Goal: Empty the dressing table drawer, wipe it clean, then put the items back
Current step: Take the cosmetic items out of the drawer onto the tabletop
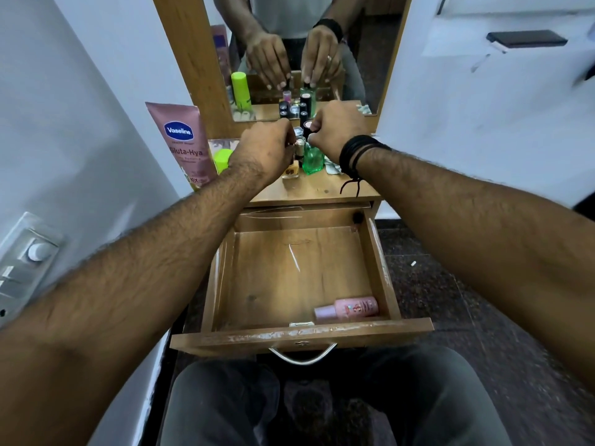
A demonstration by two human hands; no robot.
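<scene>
The wooden drawer point(380, 265) is pulled out below me. A pink bottle point(347, 309) lies on its side in the near right corner; the drawer holds nothing else. On the dressing table top point(322, 189) stands a cluster of small cosmetics. My left hand point(265, 148) pinches the top of a small bottle with a metallic cap point(299, 146). My right hand point(338, 132) pinches the cap of the green glass bottle point(313, 160). A small yellow bottle point(290, 171) stands in front of them. Dark lipstick tubes behind them are partly hidden by my hands.
A pink Vaseline tube point(185, 140) leans at the left of the top, with a lime-green cap point(222, 159) beside it. The mirror point(306, 53) rises behind. White walls flank the table; a switch plate point(29, 255) is on the left wall. My knees sit under the drawer handle point(302, 357).
</scene>
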